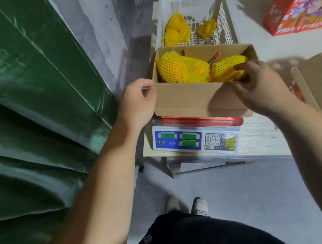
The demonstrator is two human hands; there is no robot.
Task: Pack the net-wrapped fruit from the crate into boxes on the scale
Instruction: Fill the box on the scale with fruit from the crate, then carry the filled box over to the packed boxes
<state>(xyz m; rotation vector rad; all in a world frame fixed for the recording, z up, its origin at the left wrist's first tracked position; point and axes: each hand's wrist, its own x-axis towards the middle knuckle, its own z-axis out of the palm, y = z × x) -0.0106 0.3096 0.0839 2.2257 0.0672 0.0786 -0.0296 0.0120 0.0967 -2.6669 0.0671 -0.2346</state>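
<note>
Two hands work at the cardboard box [189,98] on the scale [195,140]. Right hand [260,87] fingers [243,68] pinch a net-wrapped fruit [227,67] just past them. Left hand [137,102] fingers curl on the box's near corner.

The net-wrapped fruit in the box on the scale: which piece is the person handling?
The net-wrapped fruit at the box's right end; the right hand has its fingers on it. The left hand only touches the cardboard box at its left corner.

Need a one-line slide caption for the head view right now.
Left hand steadies the cardboard box on the scale while the right hand settles net-wrapped fruit inside.
</note>
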